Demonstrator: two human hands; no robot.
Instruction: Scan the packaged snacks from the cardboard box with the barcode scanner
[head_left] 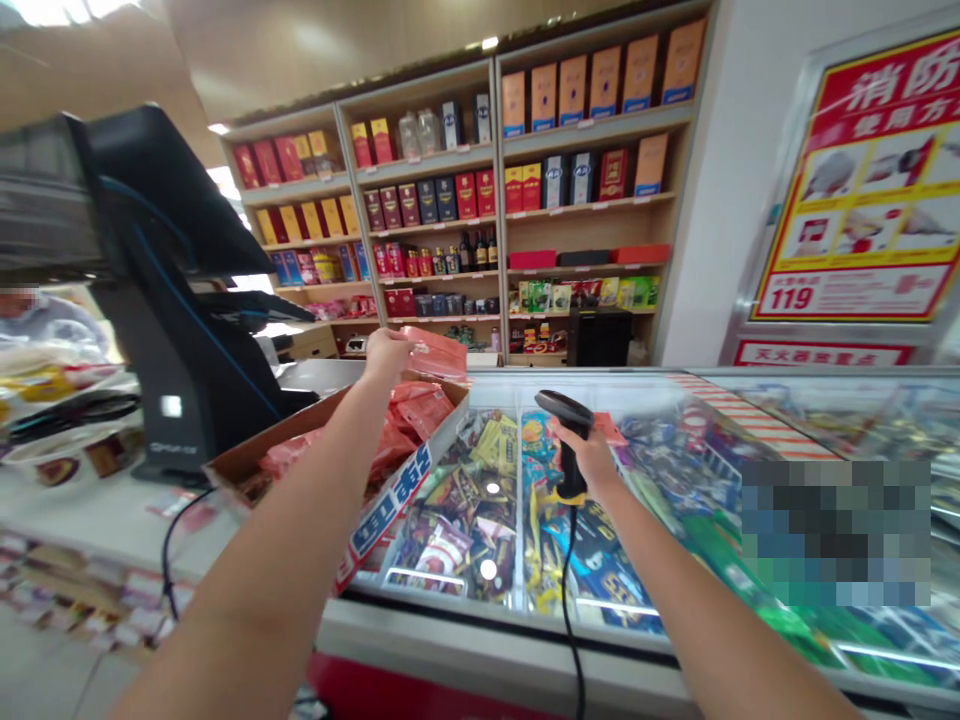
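Observation:
My left hand reaches forward over a cardboard box and grips a red packet held up above it. The box holds several more red packets and rests partly on the freezer lid. My right hand is closed round the handle of a black barcode scanner, whose head points left toward the red packet. The scanner's black cable hangs down over the freezer's front edge.
A glass-topped chest freezer full of wrapped ice creams lies below both arms. A black till terminal stands on the counter at left. Shelves of boxed goods and bottles line the back wall. A red poster hangs at right.

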